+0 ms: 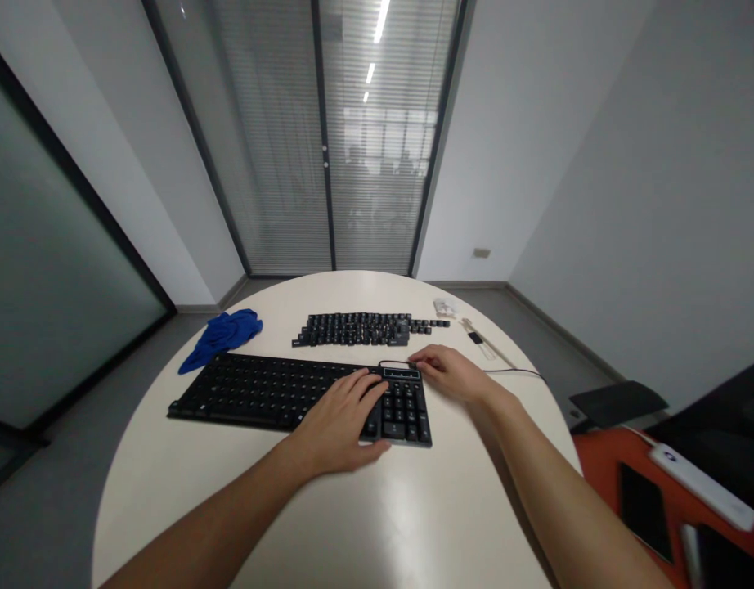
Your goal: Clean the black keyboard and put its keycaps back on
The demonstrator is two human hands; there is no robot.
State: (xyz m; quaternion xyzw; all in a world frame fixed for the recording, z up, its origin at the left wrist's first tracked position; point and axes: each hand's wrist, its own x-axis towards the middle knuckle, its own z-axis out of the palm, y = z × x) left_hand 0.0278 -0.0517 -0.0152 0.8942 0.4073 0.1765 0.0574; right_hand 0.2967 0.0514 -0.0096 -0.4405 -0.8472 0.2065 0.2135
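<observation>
A black keyboard [254, 394] lies across the round table. Keycaps fill its number pad on the right, while the main section shows bare switch rows. My left hand [343, 417] rests on its right part with fingers spread, thumb by the front edge. At the upper right corner, my right hand [447, 370] is closed, thumb and fingertips pinched on the thin black keyboard cable [512, 370], which comes out on the other side of the hand. Behind the keyboard, loose black keycaps [352, 329] are laid out in rows.
A crumpled blue cloth [226, 334] touches the table's left side. At the right lie a small clear plastic bag [444, 308], a wire keycap puller [480, 342] and a thin light stick [496, 348]. An orange chair seat [603, 466] holds a white power strip [702, 484] and a phone [645, 509].
</observation>
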